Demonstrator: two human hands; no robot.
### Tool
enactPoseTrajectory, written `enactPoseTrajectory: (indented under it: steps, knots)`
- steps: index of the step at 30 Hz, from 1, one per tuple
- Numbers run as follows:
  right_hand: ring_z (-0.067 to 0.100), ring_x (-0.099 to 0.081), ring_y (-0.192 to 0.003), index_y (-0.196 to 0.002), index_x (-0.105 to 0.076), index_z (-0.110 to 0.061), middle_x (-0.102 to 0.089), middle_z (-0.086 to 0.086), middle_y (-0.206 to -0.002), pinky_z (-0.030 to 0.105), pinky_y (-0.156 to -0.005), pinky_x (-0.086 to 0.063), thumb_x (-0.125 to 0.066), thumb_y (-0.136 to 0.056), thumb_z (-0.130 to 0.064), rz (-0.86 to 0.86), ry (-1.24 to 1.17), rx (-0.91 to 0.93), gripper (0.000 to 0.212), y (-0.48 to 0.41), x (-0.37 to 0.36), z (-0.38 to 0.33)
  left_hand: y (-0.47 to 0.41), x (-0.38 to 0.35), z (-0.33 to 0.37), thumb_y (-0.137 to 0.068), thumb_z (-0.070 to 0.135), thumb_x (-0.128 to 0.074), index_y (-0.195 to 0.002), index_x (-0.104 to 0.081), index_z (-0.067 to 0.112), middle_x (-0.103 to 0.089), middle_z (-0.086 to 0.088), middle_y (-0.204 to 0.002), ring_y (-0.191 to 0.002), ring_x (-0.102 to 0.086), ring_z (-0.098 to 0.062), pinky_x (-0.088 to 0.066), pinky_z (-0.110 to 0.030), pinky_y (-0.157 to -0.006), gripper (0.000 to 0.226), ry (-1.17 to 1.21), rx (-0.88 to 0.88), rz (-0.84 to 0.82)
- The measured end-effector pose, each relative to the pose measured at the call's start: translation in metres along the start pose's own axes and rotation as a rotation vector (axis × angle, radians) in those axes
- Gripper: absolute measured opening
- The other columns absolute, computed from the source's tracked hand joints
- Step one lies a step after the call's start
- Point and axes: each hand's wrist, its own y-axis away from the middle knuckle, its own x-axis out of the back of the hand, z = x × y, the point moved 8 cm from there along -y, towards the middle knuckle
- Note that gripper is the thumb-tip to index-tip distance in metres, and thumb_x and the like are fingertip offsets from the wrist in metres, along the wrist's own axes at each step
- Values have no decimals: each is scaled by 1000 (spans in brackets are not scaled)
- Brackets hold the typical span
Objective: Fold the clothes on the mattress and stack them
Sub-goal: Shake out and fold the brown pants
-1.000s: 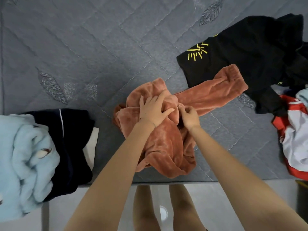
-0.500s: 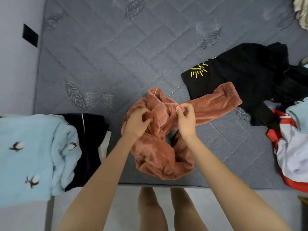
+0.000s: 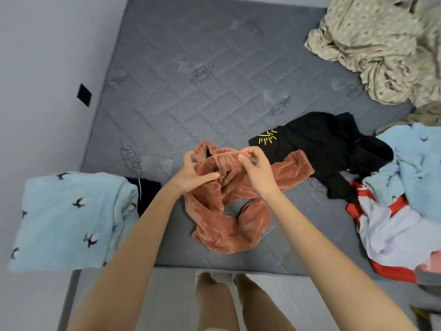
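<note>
A rust-brown fleece garment point(image 3: 229, 225) lies crumpled near the front edge of the grey quilted mattress point(image 3: 191, 91). Its gathered waistband is lifted off the bed. My left hand point(image 3: 193, 173) grips the band's left side and my right hand point(image 3: 256, 168) pinches its right side. One leg of the garment trails right toward a black top with a yellow print point(image 3: 317, 144). At the left sits a folded light blue fleece with bird prints point(image 3: 69, 218) on top of a folded dark navy piece point(image 3: 145, 189).
A heap at the right holds a red and white garment point(image 3: 391, 235) and another light blue fleece point(image 3: 420, 168). A beige patterned blanket point(image 3: 381, 48) is bunched at the far right corner. A wall runs along the left. My legs stand at the mattress's front edge.
Both hands have lifted the brown garment's waistband up and spread it apart. The camera has tilted up, showing more of the mattress, the blanket and the wall.
</note>
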Motion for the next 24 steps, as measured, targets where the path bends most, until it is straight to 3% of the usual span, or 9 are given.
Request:
enactPoseTrajectory:
  steps: [3, 6, 9, 11, 14, 17, 20, 22, 24]
  knots:
    - [8, -50, -77, -91, -56, -12, -54, -6, -83, 26, -77, -41, -59, -94, -4, 25, -29, 17, 9, 6, 9, -25, 15, -16, 14, -65, 50, -84, -147, -7, 29, -35, -4, -148, -130, -45, -18, -40, -37, -107, 114, -91, 9, -30]
    - [17, -47, -75, -84, -55, -19, -53, -4, -80, 32, -73, -39, -60, -94, -5, 64, -94, -4, 18, 11, 18, -42, 29, -32, 28, -68, 34, -86, -149, -6, 15, -27, -17, -149, -135, -36, -31, -35, -45, -110, 116, -298, -66, 70]
    - [11, -46, -69, -83, -55, -21, -52, -6, -78, 29, -70, -40, -61, -93, -6, 113, -92, 14, 19, 14, 36, -60, 37, -23, 36, -82, 12, -71, -148, -8, 6, -45, -25, -135, -120, -52, -41, -44, -48, -98, 91, -312, -88, 202]
    - [10, -46, -69, -83, -56, -21, -53, -4, -80, 28, -70, -40, -63, -92, -7, 151, -75, 34, 18, 14, 53, -70, 39, -8, 34, -87, 14, -63, -145, -22, 4, -58, -26, -120, -108, -59, -42, -48, -44, -90, 72, -332, -32, 226]
    - [14, -50, -77, -87, -56, -18, -56, 2, -88, 31, -75, -44, -64, -92, -8, 173, -13, 61, 13, 14, 75, -80, 44, 9, 47, -87, 12, -64, -118, -60, 0, -65, -23, -114, -110, -60, -38, -46, -39, -89, 33, -430, -70, 179]
    - [17, -49, -82, -88, -52, -16, -53, 4, -90, 28, -80, -44, -66, -89, -7, 211, 63, 85, 16, 16, 94, -83, 54, 32, 77, -89, 18, -65, -110, -65, 1, -66, -20, -113, -108, -60, -35, -44, -37, -87, 26, -422, -141, 245]
    - [18, -52, -87, -103, -54, -12, -55, -4, -96, 27, -81, -46, -71, -87, -9, 159, 109, 30, 24, 16, 106, -79, 68, 53, 120, -89, 20, -66, -98, -65, 2, -67, -19, -108, -104, -61, -33, -42, -35, -83, 21, -417, -262, 329]
    - [17, -54, -103, -123, -53, -13, -55, -3, -115, 28, -90, -46, -74, -84, -9, 37, 140, -31, 44, 17, 103, -78, 79, 64, 149, -88, 21, -66, -95, -65, 5, -68, -17, -104, -100, -61, -31, -43, -35, -83, 18, -405, -319, 368]
    - [19, -49, -125, -145, -41, -19, -48, 1, -134, 30, -103, -43, -75, -83, -5, -125, 141, -109, 72, 19, 95, -81, 91, 71, 178, -85, 20, -67, -90, -66, 7, -69, -13, -95, -94, -62, -30, -45, -35, -81, 14, -413, -375, 386]
